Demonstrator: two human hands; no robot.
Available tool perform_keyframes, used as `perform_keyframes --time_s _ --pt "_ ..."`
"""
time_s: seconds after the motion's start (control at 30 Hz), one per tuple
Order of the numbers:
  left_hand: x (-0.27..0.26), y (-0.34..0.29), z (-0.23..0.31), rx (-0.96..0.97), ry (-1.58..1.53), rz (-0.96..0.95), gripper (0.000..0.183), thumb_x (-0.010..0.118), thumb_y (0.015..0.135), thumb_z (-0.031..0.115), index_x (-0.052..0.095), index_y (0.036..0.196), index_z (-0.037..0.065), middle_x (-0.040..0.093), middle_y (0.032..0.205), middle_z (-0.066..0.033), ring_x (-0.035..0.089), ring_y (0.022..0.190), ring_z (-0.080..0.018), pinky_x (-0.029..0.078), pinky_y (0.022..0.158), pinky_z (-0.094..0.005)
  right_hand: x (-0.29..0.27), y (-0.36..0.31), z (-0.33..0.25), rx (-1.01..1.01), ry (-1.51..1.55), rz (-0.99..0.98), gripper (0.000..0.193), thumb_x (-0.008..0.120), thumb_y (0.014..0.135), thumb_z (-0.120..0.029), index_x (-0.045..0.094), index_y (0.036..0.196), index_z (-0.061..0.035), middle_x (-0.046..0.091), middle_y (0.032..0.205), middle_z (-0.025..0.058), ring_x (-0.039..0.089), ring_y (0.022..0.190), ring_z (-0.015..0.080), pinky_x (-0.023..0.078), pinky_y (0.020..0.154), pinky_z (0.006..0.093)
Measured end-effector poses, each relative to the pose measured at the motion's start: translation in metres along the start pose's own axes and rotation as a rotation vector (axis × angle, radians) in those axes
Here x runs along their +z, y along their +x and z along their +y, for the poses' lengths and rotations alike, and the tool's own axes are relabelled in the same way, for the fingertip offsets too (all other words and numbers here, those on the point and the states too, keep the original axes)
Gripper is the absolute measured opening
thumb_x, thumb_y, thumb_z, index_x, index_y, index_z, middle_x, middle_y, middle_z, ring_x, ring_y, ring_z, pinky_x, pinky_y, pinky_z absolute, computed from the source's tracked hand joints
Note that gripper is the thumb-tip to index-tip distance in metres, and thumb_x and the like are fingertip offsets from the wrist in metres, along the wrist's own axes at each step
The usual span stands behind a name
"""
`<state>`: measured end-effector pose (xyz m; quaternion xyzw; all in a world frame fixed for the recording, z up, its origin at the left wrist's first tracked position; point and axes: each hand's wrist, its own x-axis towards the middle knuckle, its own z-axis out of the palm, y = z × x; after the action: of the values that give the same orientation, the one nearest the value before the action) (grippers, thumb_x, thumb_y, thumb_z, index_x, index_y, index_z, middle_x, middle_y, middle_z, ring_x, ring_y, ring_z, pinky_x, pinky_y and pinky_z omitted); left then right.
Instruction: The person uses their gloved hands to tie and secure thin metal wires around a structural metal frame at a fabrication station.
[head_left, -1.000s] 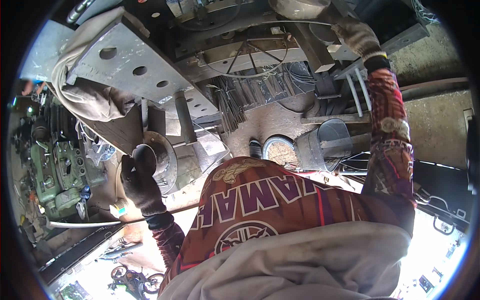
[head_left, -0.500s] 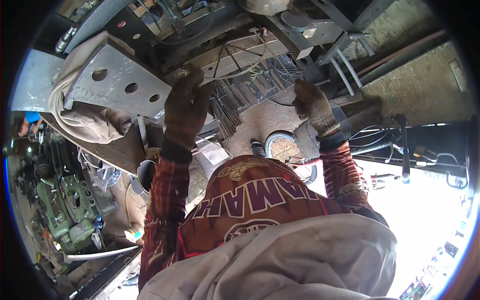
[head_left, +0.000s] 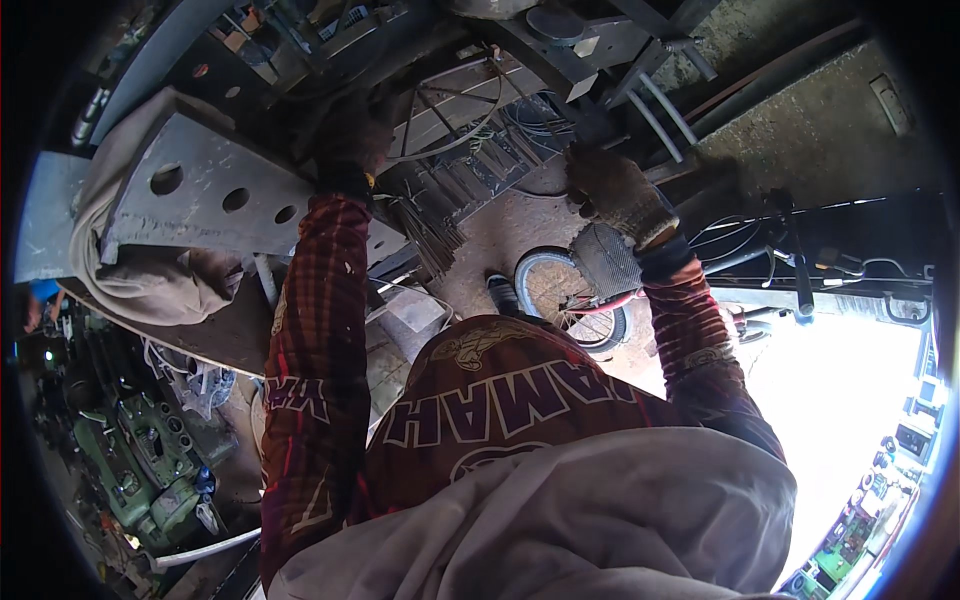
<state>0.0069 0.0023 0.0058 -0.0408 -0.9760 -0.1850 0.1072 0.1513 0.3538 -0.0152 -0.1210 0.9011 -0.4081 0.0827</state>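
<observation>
My left hand (head_left: 350,130), in a dark work glove, reaches far forward into shadow beside a steel bracket with round holes (head_left: 205,205). Its fingers blend into the dark metal, so what they touch is hidden. A thin metal hoop with spokes (head_left: 470,150) lies just right of it. My right hand (head_left: 615,190), also gloved, is raised with curled fingers to the right of a rack of thin metal rods (head_left: 490,165). Whatever it may hold cannot be made out.
A grey cloth (head_left: 150,290) drapes around the bracket. Below the rods stands a bicycle wheel (head_left: 540,285). Two pale bars (head_left: 660,125) stick out at the upper right. Green machinery (head_left: 130,460) fills the lower left, and a dark lever (head_left: 800,260) hangs at right.
My left hand has moved forward and slightly left into the shadow. My right hand has shifted a little left and forward. The view has tilted, showing more of the bicycle wheel.
</observation>
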Motion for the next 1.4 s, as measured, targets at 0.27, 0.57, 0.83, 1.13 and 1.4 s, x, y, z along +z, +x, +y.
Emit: perform_keyframes --time_s 0.27,0.57,0.83,1.13,1.4 --pt "0.000 -0.001 0.002 0.058 -0.025 -0.028 0.059 0.038 0.099 0.061 0.067 0.113 0.012 0.068 0.111 -0.0178 0.063 0.106 -0.0402 0.049 0.089 -0.0477 -0.015 0.008 -0.020 0.322 0.342 -0.057 0.023 0.063 0.089 -0.015 0.064 0.109 -0.0052 0.064 0.080 0.0072 0.066 0.066 0.0167 0.054 0.053 0.0303" --pt "0.001 0.000 -0.001 0.051 -0.046 -0.051 0.053 0.040 0.100 0.054 0.067 0.111 0.010 0.068 0.111 -0.0166 0.062 0.106 -0.0387 0.047 0.087 -0.0482 -0.002 0.013 -0.020 0.334 0.787 0.035 0.030 0.056 0.101 -0.030 0.063 0.122 -0.0103 0.056 0.070 -0.0005 0.050 0.049 0.0072 0.041 0.042 0.0207" --pt "0.010 -0.002 -0.009 0.119 -0.063 0.047 0.050 0.043 0.101 0.052 0.069 0.108 0.010 0.068 0.108 -0.0172 0.062 0.105 -0.0398 0.048 0.088 -0.0472 0.001 0.006 -0.010 0.136 0.568 0.066 0.035 0.055 0.102 -0.022 0.058 0.134 -0.0108 0.059 0.090 -0.0009 0.052 0.062 0.0035 0.037 0.043 0.0181" --pt "0.000 -0.003 0.003 0.094 -0.089 0.029 0.049 0.045 0.100 0.050 0.068 0.106 0.007 0.068 0.108 -0.0184 0.062 0.105 -0.0402 0.048 0.087 -0.0485 0.002 0.018 -0.019 0.389 0.888 0.060 0.033 0.059 0.099 -0.036 0.066 0.112 -0.0074 0.056 0.065 0.0032 0.047 0.044 0.0091 0.039 0.039 0.0249" --pt "0.000 -0.002 0.000 0.056 -0.086 0.009 0.047 0.048 0.098 0.051 0.069 0.105 0.009 0.069 0.104 -0.0167 0.063 0.102 -0.0392 0.049 0.085 -0.0483 0.003 0.022 -0.020 0.301 0.634 0.055 0.033 0.058 0.101 -0.029 0.063 0.123 -0.0065 0.060 0.077 0.0008 0.054 0.059 0.0069 0.042 0.046 0.0218"
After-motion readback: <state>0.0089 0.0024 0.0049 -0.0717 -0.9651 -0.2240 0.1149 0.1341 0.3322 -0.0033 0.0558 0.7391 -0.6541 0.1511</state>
